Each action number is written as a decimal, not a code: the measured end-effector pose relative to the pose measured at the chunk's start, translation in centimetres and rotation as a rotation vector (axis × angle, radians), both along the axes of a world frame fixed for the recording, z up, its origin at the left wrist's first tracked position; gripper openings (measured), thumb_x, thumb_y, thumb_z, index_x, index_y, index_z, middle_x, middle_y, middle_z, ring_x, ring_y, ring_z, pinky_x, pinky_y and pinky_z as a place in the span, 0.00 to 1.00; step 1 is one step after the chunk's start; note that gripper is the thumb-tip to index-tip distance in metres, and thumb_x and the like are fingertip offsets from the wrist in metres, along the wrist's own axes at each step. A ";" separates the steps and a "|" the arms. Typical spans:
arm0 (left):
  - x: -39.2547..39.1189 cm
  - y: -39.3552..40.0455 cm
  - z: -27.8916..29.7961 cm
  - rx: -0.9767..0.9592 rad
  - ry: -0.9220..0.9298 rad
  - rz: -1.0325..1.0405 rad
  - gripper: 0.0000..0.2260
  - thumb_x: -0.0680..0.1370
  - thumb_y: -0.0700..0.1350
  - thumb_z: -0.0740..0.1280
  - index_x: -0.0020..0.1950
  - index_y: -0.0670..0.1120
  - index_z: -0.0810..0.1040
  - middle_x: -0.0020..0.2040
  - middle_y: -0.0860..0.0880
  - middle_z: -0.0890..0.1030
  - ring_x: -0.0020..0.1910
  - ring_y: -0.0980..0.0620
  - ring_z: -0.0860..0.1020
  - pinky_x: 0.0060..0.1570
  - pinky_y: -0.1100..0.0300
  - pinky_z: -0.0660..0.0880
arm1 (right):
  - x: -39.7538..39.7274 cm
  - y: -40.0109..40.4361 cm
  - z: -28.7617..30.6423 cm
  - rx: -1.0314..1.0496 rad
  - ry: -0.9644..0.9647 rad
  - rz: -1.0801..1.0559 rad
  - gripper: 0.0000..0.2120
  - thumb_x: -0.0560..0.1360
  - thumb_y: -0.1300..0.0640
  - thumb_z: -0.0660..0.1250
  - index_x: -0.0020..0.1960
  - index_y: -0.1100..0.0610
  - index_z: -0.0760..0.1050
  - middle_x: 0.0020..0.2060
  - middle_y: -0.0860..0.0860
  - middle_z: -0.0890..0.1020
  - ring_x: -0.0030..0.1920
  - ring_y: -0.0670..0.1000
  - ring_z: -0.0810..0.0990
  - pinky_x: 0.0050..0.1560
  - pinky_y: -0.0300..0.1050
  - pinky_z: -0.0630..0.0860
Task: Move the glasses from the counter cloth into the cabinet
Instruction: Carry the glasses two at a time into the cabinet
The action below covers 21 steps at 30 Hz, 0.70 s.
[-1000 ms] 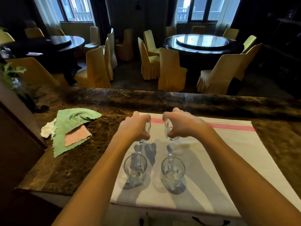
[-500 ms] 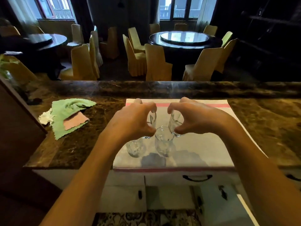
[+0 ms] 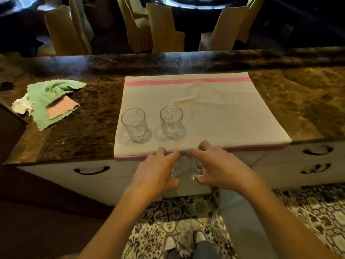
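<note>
Two clear handled glasses stand upright on the cream cloth (image 3: 214,109) with pink stripes: one at its front left (image 3: 134,125), the other (image 3: 171,122) just to its right. My left hand (image 3: 155,172) grips a third small glass (image 3: 176,170), and my right hand (image 3: 217,168) grips another glass (image 3: 197,168). Both hands hover side by side below the counter's front edge, in front of the white cabinet (image 3: 104,181). The held glasses are mostly hidden by my fingers.
Green, pink and white rags (image 3: 50,101) lie on the dark marble counter (image 3: 89,113) at the left. White drawers with dark handles (image 3: 91,171) run under the counter. Patterned floor tiles and my shoes (image 3: 169,243) are below. Covered chairs (image 3: 164,28) stand beyond the counter.
Both hands lifted a glass each off the cloth and brought them toward me and down, past the counter's front edge. The camera tilted downward. The two other glasses stayed put.
</note>
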<state>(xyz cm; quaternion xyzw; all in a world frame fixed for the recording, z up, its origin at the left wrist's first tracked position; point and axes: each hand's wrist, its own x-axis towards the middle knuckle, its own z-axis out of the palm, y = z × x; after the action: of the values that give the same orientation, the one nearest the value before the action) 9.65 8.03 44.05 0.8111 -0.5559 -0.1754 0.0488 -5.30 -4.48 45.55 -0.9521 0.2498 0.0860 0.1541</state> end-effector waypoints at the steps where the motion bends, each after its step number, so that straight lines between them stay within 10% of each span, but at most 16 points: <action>1: -0.4 0.0 -1.1 0.024 0.005 0.007 0.29 0.71 0.57 0.73 0.68 0.60 0.64 0.63 0.49 0.69 0.59 0.45 0.74 0.52 0.47 0.78 | -0.2 0.1 -1.1 0.010 0.024 -0.003 0.28 0.71 0.45 0.71 0.67 0.41 0.63 0.59 0.50 0.68 0.54 0.55 0.73 0.48 0.55 0.78; 11: -2.9 -2.3 -16.3 0.152 0.075 0.131 0.28 0.74 0.54 0.71 0.71 0.58 0.62 0.67 0.48 0.65 0.62 0.42 0.71 0.54 0.49 0.76 | -0.5 -2.6 -17.6 0.121 0.176 -0.037 0.28 0.75 0.49 0.68 0.71 0.44 0.59 0.68 0.54 0.61 0.66 0.63 0.66 0.56 0.59 0.74; 18: -2.8 -6.0 -31.4 0.325 0.133 0.231 0.21 0.76 0.56 0.67 0.68 0.55 0.70 0.64 0.46 0.75 0.62 0.43 0.74 0.57 0.50 0.74 | 0.8 -4.8 -32.3 0.129 0.233 -0.001 0.23 0.76 0.47 0.66 0.70 0.48 0.67 0.65 0.54 0.75 0.59 0.60 0.77 0.51 0.52 0.75; 21: -1.9 -8.1 -39.3 0.369 0.206 0.282 0.21 0.77 0.57 0.66 0.68 0.53 0.72 0.69 0.46 0.73 0.65 0.44 0.74 0.63 0.51 0.73 | 1.4 -5.7 -40.5 0.157 0.251 -0.018 0.30 0.76 0.43 0.65 0.75 0.45 0.61 0.74 0.56 0.65 0.68 0.62 0.70 0.61 0.54 0.73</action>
<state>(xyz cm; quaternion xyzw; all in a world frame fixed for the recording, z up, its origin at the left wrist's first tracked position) 7.77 -0.04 4.78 0.8535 -0.3881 -0.3471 -0.0197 -3.90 -10.14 5.01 -0.9165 0.2681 0.2223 0.1966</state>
